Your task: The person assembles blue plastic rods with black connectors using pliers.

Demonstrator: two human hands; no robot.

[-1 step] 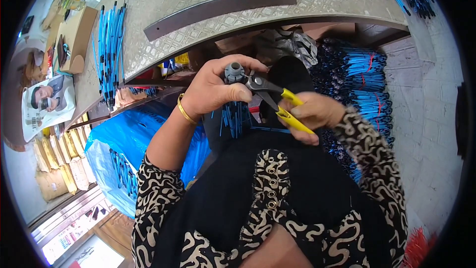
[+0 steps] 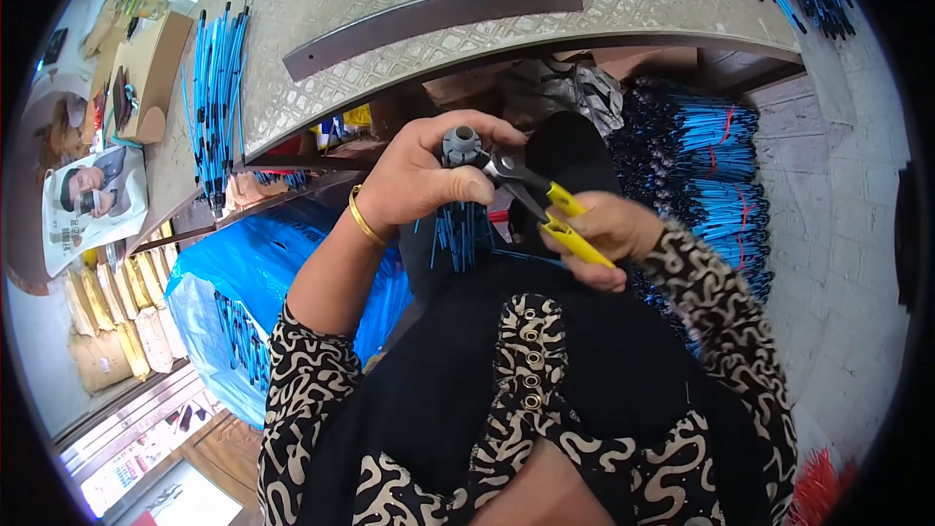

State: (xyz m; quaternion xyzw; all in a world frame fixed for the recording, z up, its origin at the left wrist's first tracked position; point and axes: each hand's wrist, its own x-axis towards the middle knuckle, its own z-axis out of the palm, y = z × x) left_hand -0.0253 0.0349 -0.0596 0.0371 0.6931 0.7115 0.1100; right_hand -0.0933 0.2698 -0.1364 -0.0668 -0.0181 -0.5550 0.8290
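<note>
**Below the patterned bench (image 2: 643,8), pliers (image 2: 527,175) meet a grey hub (image 2: 461,142)**

The hub sits in the left hand (image 2: 421,164), thumb and fingers curled around it, its round opening facing up; blue rods (image 2: 455,239) show beneath. The right hand (image 2: 612,236) wraps the yellow handles, which stand apart. The pliers' long axis slants from the hub's right side down toward that hand; whether the tips bite is unclear. The left hand is nearer the hub.

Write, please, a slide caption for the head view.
Left hand holds a grey round fitting; right hand grips yellow-handled pliers at its edge, bundled blue rods nearby.
</note>
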